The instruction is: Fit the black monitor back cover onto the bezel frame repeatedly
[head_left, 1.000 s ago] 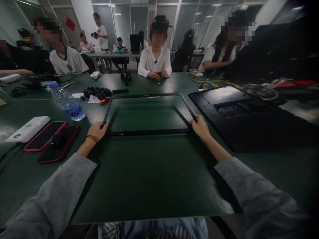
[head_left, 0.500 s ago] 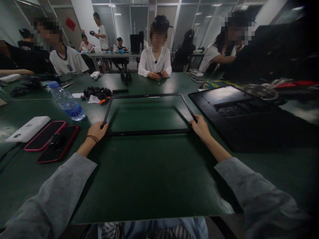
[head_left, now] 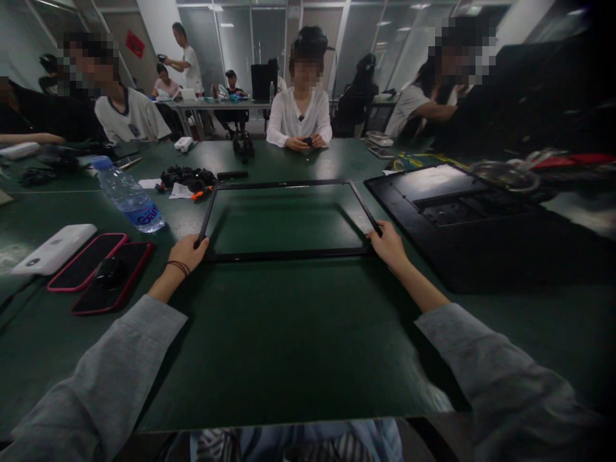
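Though thin, black frame (head_left: 289, 256) crosswise (long axis).

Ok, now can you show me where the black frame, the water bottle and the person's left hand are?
Black frame (head_left: 289, 256): head view, on its near bar.
Water bottle (head_left: 129, 196): head view, on the middle of its body.
Left hand (head_left: 189, 253): head view, on its back.

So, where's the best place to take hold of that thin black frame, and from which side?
Probably the two short side bars of the black frame, coming from left and right, where the left hand and right hand grip now. It is wide and its middle looks open, so the narrow bars offer the hold; opposite grips should balance it.
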{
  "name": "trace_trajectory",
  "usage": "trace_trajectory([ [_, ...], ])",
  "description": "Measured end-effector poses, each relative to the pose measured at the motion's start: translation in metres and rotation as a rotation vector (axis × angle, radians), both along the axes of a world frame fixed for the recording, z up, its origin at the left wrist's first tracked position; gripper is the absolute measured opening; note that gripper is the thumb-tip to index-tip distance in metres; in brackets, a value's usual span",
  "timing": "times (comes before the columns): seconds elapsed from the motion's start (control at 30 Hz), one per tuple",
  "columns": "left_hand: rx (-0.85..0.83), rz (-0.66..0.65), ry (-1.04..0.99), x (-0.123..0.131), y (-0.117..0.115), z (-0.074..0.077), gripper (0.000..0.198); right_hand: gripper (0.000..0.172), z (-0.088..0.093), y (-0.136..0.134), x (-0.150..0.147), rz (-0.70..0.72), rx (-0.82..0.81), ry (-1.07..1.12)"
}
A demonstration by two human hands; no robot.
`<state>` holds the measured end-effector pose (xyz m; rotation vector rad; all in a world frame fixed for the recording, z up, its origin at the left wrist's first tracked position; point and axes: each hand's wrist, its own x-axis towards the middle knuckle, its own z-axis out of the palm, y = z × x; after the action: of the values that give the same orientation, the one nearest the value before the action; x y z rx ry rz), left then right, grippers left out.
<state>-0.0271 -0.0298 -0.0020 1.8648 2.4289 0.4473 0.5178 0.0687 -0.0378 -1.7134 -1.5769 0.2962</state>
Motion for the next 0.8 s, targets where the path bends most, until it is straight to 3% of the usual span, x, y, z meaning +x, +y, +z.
trace_trajectory([
  [0.3, -0.003, 0.000, 0.002, 0.0033, -0.0017, 0.0019, 0.054, 0.044, 0.0069, -0.0043, -0.0039, -0.021, -0.064, 0.051],
  [0.8, -0.020, 0.012, 0.014, 0.0045, -0.0017, 0.0026, 0.053, 0.041, 0.0006, 0.0014, -0.0016, -0.022, -0.036, 0.059],
])
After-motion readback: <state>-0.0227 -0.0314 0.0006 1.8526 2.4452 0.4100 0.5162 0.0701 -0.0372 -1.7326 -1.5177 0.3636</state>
